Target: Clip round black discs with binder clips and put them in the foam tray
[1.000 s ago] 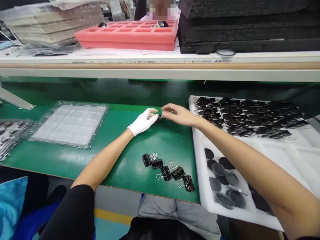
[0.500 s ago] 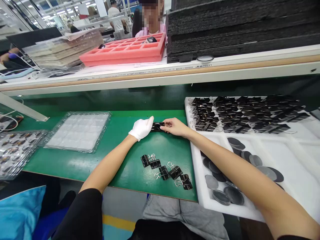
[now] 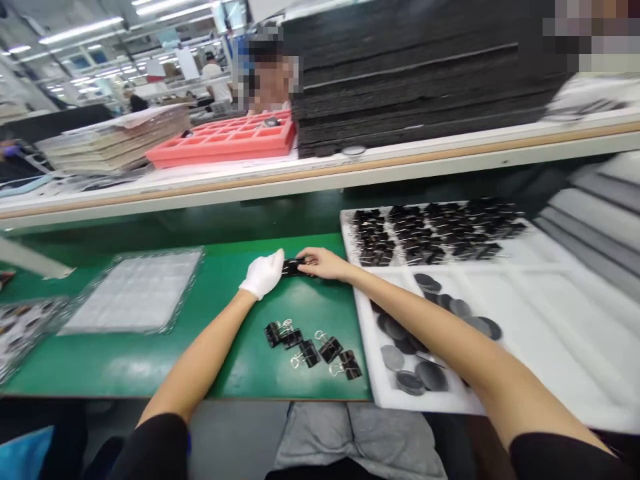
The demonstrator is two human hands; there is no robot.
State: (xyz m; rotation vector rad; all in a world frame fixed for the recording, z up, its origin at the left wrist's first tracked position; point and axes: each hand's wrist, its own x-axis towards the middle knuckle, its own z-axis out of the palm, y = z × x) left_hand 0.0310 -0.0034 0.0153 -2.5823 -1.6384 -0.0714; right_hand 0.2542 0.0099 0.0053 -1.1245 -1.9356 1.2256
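My left hand (image 3: 264, 275), in a white glove, is closed at the left end of a small group of black binder clips (image 3: 291, 267) on the green work surface. From the right, my bare right hand (image 3: 323, 262) has its fingers closed on the other end of the same group, near the wire handles. My fingers partly cover these clips, so how they join cannot be told. Nearer my body lie several loose binder clips (image 3: 307, 352), with silver wire handles, apart from both hands.
A white foam tray (image 3: 530, 293) on the right holds many binder clips (image 3: 425, 233) and dark round discs (image 3: 433, 377). A clear plastic tray (image 3: 137, 290) lies left. Above runs a shelf edge (image 3: 225, 190), bearing a pink foam tray (image 3: 225, 141) and stacked black foam (image 3: 410, 87). A person sits beyond.
The camera view has turned to the right, so the scene sits further left. Both hands keep their grip on the binder clips, and the loose clips lie as before.
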